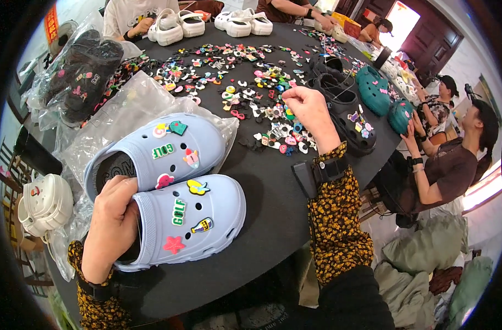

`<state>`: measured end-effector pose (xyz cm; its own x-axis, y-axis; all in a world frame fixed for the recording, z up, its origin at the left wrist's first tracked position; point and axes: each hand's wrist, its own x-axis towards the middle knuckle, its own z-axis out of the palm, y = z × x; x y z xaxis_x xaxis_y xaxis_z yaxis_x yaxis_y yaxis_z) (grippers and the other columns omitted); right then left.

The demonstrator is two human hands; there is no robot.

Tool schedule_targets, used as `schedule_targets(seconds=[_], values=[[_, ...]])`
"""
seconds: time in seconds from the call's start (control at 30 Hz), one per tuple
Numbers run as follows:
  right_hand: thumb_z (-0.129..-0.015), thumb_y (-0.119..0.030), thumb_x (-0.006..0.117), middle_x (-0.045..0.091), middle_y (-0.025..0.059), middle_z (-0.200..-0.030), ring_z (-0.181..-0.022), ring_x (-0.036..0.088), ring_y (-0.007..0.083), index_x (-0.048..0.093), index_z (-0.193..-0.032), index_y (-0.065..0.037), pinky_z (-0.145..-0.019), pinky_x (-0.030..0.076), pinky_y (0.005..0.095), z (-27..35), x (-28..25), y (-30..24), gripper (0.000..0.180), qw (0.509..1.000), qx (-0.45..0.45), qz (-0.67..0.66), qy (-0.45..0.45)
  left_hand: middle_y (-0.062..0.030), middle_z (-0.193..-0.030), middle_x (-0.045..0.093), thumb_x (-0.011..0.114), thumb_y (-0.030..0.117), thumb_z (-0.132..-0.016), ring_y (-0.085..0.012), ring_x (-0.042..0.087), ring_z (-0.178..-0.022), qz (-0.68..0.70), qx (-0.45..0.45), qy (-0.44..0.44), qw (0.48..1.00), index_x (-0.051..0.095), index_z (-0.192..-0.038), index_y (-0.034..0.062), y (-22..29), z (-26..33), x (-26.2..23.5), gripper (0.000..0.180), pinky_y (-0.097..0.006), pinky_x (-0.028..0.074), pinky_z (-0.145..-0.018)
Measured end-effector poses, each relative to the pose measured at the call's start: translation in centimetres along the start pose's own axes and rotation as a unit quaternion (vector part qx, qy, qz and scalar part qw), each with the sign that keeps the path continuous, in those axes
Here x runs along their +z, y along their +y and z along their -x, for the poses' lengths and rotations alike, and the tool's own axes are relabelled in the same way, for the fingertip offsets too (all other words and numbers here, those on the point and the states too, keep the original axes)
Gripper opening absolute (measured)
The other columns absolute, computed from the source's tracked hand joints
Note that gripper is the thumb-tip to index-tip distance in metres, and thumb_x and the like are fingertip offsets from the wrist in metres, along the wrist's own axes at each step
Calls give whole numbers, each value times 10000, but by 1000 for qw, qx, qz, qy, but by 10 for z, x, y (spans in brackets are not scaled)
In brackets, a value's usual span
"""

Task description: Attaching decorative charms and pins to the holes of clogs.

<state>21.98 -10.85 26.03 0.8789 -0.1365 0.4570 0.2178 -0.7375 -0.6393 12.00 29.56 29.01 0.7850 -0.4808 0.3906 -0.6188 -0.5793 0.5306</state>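
A pair of light blue clogs lies side by side in front of me, the far clog point(198, 140) and the near clog point(218, 212), both with colourful charms on their tops. My left hand point(111, 225) is closed around the heel opening of the near clog, some fingers hidden inside it. Over a spread of small shoe charms point(275, 129), my right hand point(311, 110) is raised with thumb and fingertips pinched together. Whatever sits in that pinch is too small or hidden to name. Clear plastic bags point(124, 110) lie behind the far clog.
Black clogs point(344, 104) and teal clogs point(373, 91) stand to the right on the dark table point(273, 220). Bagged dark clogs point(86, 71) are at the left, white clogs point(168, 27) at the back. Several people sit around; one co-worker's hands point(411, 140) touch a teal clog.
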Motion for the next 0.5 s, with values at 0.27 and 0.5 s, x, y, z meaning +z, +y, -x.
schedule_targets(seconds=[0.27, 0.5], values=[[-755, -77, 558, 676, 183, -891, -896, 650, 340, 693, -849, -20, -805, 504, 411, 4, -15, 11, 175, 978, 28, 200, -58, -204, -864, 573, 512, -137, -683, -395, 544, -830, -5, 3, 5, 1000, 582, -984, -32, 0, 0, -2, 326, -401, 444, -729], [-699, -154, 669, 674, 170, -920, -934, 646, 327, 698, -858, -54, -821, 505, 408, 5, -22, 17, 190, 936, 118, 270, -192, -206, -880, 584, 515, -134, -687, -398, 558, -831, 4, -10, 3, 1000, 585, -994, -35, 2, 1, -3, 331, -396, 451, -737]])
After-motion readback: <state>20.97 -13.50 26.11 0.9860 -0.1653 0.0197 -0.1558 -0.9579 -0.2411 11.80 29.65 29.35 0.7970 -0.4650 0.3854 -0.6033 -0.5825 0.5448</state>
